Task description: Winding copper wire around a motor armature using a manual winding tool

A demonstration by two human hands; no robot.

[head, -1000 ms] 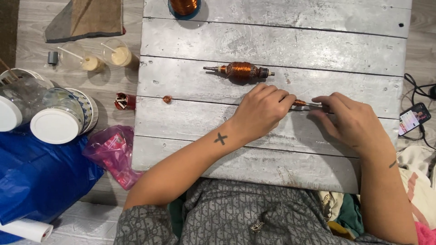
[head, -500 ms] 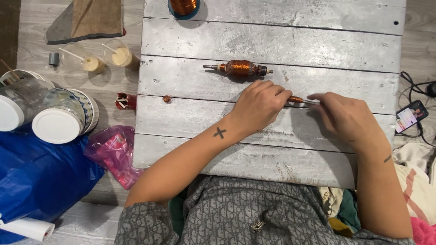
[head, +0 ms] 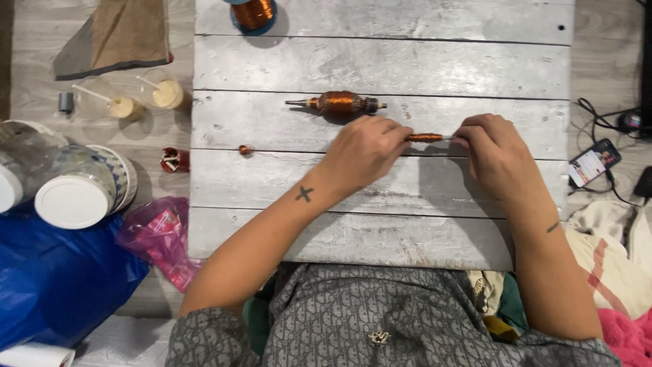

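My left hand (head: pixel 365 151) and my right hand (head: pixel 498 151) hold the two ends of a thin rod wound with copper wire (head: pixel 426 137), level just above the grey plank table (head: pixel 380 61). Each hand pinches its own end with closed fingers. A motor armature with copper windings (head: pixel 338 103) lies on the plank just beyond my left hand. A small copper wire scrap (head: pixel 244 150) rests to the left, with a fine strand trailing toward my left hand. A copper wire spool (head: pixel 252 11) stands at the table's far edge.
On the floor to the left are two clear cups with cream contents (head: pixel 163 93), a white-lidded jar (head: pixel 76 197), a pink bag (head: pixel 159 234), blue plastic (head: pixel 54 285) and a brown cloth (head: pixel 122 34). On the right lie a lit phone (head: pixel 592 163) and cables.
Both hands have shifted slightly left and away from me, carrying the wound rod with them. The armature has stayed in place.
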